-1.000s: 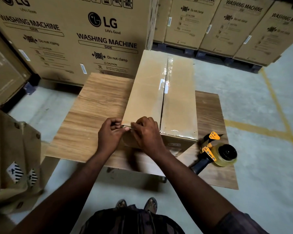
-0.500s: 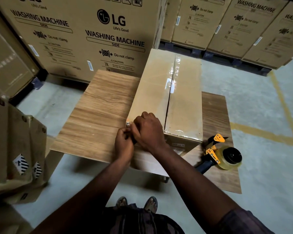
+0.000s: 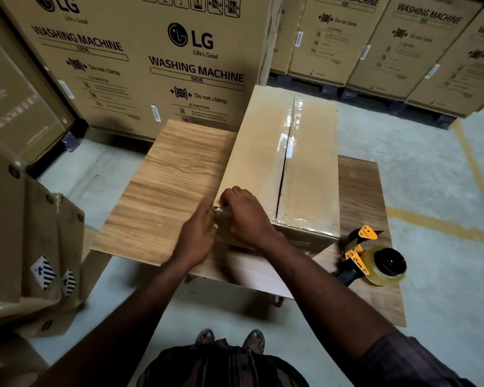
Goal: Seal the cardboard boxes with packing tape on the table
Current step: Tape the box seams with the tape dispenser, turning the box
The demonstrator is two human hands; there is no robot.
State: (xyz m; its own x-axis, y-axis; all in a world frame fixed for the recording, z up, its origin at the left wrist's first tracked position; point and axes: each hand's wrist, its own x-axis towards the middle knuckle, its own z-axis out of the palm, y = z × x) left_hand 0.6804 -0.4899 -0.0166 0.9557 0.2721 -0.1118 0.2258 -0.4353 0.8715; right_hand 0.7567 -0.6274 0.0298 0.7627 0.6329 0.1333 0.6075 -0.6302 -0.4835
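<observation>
A long cardboard box [image 3: 259,152] lies on the wooden table [image 3: 165,191], with clear tape [image 3: 290,135] shining along its top centre seam. At the box's near left corner a short clear tape strip [image 3: 221,211] shows between my hands. The curled fingers of my right hand [image 3: 246,216] hold this strip against the corner edge. My left hand [image 3: 197,236] is motion-blurred, its fingers laid fairly straight against the box's near face beside the strip. A yellow and black tape dispenser [image 3: 375,263] lies on the table to the right of the box.
Large LG washing machine cartons [image 3: 157,65] stand close behind the table, and more [image 3: 403,46] line the back right. A battered brown carton [image 3: 34,241] stands at my left. Yellow floor lines [image 3: 442,224] run on the right. My feet [image 3: 229,337] are below the table's near edge.
Both hands pinched the strip out to the left of the corner, then moved it onto the corner. My left hand has since opened and slid against the box face.
</observation>
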